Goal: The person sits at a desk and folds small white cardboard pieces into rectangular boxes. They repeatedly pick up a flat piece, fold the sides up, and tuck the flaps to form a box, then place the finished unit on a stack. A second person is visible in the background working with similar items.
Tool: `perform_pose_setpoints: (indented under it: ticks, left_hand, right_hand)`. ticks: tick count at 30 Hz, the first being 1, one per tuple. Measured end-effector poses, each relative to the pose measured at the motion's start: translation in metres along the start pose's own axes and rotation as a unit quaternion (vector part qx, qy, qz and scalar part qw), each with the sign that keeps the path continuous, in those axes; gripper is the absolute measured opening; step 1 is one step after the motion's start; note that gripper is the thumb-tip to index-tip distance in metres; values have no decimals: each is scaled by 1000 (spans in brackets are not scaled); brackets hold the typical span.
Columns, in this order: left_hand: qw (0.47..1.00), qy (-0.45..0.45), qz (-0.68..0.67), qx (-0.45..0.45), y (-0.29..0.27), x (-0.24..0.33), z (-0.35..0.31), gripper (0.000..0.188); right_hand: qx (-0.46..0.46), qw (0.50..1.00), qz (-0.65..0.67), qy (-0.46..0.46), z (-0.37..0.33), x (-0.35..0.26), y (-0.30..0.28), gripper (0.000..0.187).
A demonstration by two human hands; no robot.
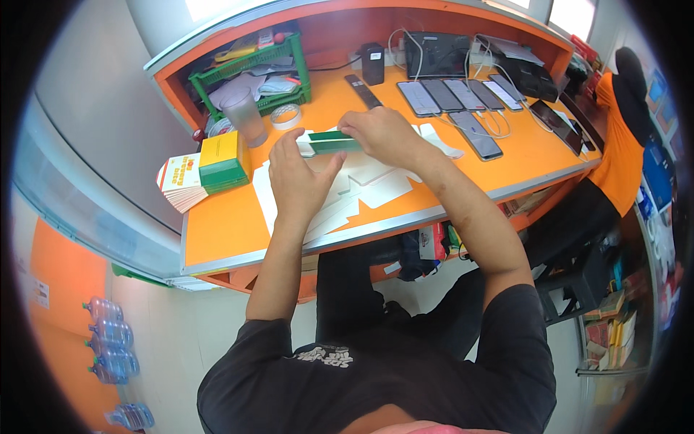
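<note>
My right hand [383,134] pinches the upper right edge of a small green carton [334,142] that has a pale stripe and a white flap at its left end. Close to that flap is my left hand [298,181], thumb and fingers apart, seemingly not gripping it. Beneath both hands lie several flat white die-cut card blanks [376,189], overlapping on the orange desk [224,239]. To the left, a block of yellow and green cartons [225,160] stands beside a fanned stack of white printed cartons [182,181].
Behind my hands are a tape roll [286,116], a translucent cup [244,116], a green tray rack [249,76] and a remote control [363,92]. Several phones [473,134] with white cables cover the right side. A person in an orange top [619,148] is at the far right.
</note>
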State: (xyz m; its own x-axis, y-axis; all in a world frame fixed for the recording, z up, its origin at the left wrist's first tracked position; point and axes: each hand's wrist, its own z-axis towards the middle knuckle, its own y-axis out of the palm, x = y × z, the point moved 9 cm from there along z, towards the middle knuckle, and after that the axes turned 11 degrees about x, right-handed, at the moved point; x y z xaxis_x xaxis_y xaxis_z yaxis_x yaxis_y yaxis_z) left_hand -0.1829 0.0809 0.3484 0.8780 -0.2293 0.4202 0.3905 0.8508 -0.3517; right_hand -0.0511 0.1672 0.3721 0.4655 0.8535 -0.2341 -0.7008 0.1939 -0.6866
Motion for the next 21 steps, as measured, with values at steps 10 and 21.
perform_pose_setpoints:
  ticks: [10, 21]
  left_hand:
    - [992, -89, -26, -84, 28, -26, -6, 67]
    - [994, -14, -94, -48, 17, -5, 3, 93]
  right_hand:
    - [2, 1000, 11, 4, -11, 13, 1, 16]
    - [112, 994, -22, 3, 1, 15, -38, 16]
